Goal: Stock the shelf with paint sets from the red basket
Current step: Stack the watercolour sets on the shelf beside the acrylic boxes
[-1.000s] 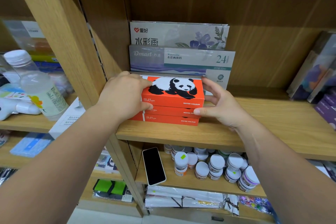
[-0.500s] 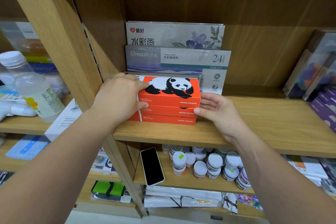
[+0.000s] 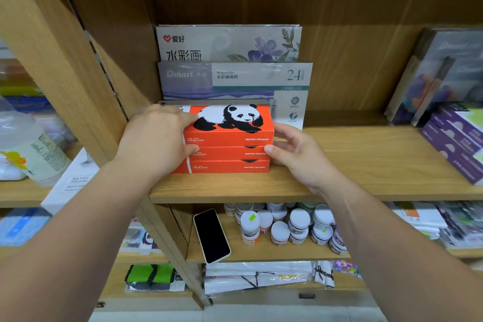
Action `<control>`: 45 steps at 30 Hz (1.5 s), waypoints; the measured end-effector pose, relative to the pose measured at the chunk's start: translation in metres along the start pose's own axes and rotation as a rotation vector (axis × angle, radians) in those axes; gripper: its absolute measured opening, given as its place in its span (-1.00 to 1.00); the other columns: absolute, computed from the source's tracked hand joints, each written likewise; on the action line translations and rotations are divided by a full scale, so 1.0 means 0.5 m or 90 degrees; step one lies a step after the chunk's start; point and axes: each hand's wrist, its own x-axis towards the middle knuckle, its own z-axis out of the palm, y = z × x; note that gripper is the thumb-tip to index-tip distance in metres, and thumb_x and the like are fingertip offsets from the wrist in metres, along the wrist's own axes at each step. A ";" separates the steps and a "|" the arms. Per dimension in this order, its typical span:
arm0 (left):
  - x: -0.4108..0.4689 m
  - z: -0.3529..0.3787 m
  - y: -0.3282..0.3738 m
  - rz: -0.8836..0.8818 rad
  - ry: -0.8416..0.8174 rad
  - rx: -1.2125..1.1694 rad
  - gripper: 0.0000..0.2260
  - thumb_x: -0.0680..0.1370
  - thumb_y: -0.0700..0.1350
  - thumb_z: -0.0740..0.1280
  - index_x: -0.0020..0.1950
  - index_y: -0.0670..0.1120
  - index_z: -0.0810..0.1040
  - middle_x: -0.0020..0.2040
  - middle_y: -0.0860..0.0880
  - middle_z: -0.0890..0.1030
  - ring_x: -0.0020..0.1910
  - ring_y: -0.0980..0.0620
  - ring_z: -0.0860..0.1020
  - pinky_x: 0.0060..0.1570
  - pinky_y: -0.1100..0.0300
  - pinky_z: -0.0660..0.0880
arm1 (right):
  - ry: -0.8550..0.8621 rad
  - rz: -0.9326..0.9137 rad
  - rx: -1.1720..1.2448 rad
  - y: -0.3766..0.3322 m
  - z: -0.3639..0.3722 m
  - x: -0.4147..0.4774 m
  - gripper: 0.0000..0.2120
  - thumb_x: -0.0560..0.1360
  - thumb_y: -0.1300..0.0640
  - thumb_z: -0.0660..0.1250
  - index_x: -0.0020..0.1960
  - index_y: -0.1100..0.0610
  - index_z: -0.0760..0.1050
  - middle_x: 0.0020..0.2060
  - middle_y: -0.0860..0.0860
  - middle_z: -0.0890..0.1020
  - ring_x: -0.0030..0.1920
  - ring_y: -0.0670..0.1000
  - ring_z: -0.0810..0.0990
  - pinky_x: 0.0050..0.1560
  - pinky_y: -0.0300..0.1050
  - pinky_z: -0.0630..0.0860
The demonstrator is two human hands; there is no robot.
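Note:
A stack of three orange panda water-colour paint sets (image 3: 230,136) stands on the wooden shelf (image 3: 339,165), near its left end. My left hand (image 3: 156,138) grips the stack's left end, fingers over the top box and thumb on its front. At the right end my right hand (image 3: 295,151) holds the stack, thumb against the middle box's front corner and fingers behind. The red basket is out of view.
Two large grey watercolour boxes (image 3: 235,78) lean against the back panel behind the stack. Purple boxes (image 3: 454,138) sit at the shelf's right. Below lie a black phone (image 3: 212,236) and several paint jars (image 3: 287,225). A clear bottle (image 3: 28,149) stands on the left bay.
My right hand has closed in on the stack's right end, from spread fingers to thumb and fingers against it. The left hand has kept its grip. The stack has barely shifted.

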 end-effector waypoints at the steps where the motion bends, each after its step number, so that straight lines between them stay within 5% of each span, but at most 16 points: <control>1: -0.002 -0.001 0.005 -0.003 0.006 -0.003 -0.36 0.42 0.19 0.55 0.47 0.06 0.52 0.33 -0.04 0.61 0.30 -0.18 0.49 0.15 -0.11 0.54 | 0.006 0.004 -0.010 -0.004 0.000 -0.008 -0.42 0.49 0.15 0.52 0.48 0.01 0.47 0.40 -0.01 0.58 0.31 0.00 0.64 0.32 0.09 0.58; 3: -0.007 -0.001 0.027 0.006 0.040 -0.009 -0.34 0.37 0.19 0.58 0.41 0.00 0.56 0.28 -0.08 0.62 0.23 -0.24 0.51 0.12 -0.13 0.54 | 0.033 0.009 -0.049 -0.015 -0.011 -0.031 -0.36 0.43 0.03 0.58 0.46 -0.07 0.45 0.43 -0.02 0.54 0.32 -0.01 0.62 0.33 0.08 0.56; 8: -0.032 0.012 0.168 0.126 0.153 -0.136 -0.48 0.41 0.20 0.49 0.24 -0.11 0.65 0.12 -0.13 0.65 0.10 -0.27 0.55 0.15 -0.13 0.50 | 0.130 0.022 -0.153 -0.021 -0.130 -0.151 -0.54 0.52 0.11 0.53 0.38 -0.06 0.52 0.32 -0.12 0.60 0.24 -0.17 0.61 0.28 -0.08 0.56; 13: -0.084 0.072 0.415 0.265 0.137 -0.272 -0.48 0.45 0.26 0.32 0.15 -0.13 0.68 0.08 -0.13 0.65 0.08 -0.24 0.57 0.13 -0.09 0.50 | 0.286 0.057 -0.249 0.033 -0.330 -0.374 -0.64 0.49 0.13 0.56 0.23 -0.11 0.59 0.13 -0.08 0.66 0.10 -0.15 0.64 0.09 -0.09 0.64; 18: -0.196 0.159 0.711 0.357 0.027 -0.357 -0.56 0.45 0.19 0.42 0.13 -0.12 0.68 0.05 -0.11 0.66 0.05 -0.21 0.57 0.06 -0.02 0.50 | 0.370 0.197 -0.386 0.138 -0.551 -0.687 -0.64 0.47 0.10 0.57 0.24 0.00 0.62 0.05 -0.03 0.65 0.00 -0.17 0.63 0.01 -0.20 0.56; 20: -0.246 0.205 0.824 0.373 -0.072 -0.328 -0.59 0.43 0.13 0.55 0.13 -0.11 0.67 0.06 -0.10 0.65 0.08 -0.24 0.58 0.04 -0.05 0.51 | 0.353 0.317 -0.450 0.195 -0.628 -0.816 -0.56 0.46 0.06 0.57 0.31 0.08 0.62 0.10 0.03 0.66 0.07 -0.02 0.65 0.11 -0.06 0.56; 27: -0.369 0.381 1.100 0.378 -0.400 -0.233 -0.28 0.35 0.33 0.41 0.35 -0.10 0.56 0.21 -0.19 0.59 0.21 -0.26 0.55 0.20 -0.04 0.51 | 0.249 0.663 -0.440 0.367 -0.777 -1.136 -0.43 0.49 -0.07 0.50 0.43 0.10 0.52 0.37 0.14 0.57 0.31 0.15 0.56 0.24 -0.10 0.46; 33: -0.426 0.535 1.219 0.396 -0.519 -0.232 -0.08 0.26 0.52 0.41 0.53 0.12 0.40 0.45 -0.04 0.48 0.40 -0.17 0.44 0.39 -0.04 0.40 | 0.193 0.762 -0.379 0.506 -0.853 -1.237 -0.39 0.33 -0.29 0.44 0.29 -0.01 0.62 0.27 0.09 0.65 0.16 0.18 0.64 0.19 0.03 0.58; 38: -0.430 0.626 1.273 0.340 -0.621 -0.222 0.16 0.06 0.40 0.52 0.60 0.09 0.26 0.62 -0.11 0.24 0.55 -0.20 0.30 0.46 -0.13 0.36 | 0.172 0.805 -0.362 0.528 -0.892 -1.234 -0.65 0.55 0.04 0.46 0.30 0.07 0.60 0.18 -0.02 0.65 0.20 0.14 0.63 0.04 -0.23 0.39; 45: -0.455 0.638 1.310 0.235 -0.622 -0.233 0.20 0.12 0.14 0.70 0.65 0.00 0.19 0.66 -0.16 0.09 0.61 -0.23 0.18 0.48 -0.18 0.35 | 0.150 0.869 -0.306 0.585 -0.973 -1.217 -0.73 0.53 -0.06 0.44 0.21 -0.06 0.60 0.14 -0.08 0.69 0.08 0.04 0.67 0.09 -0.11 0.59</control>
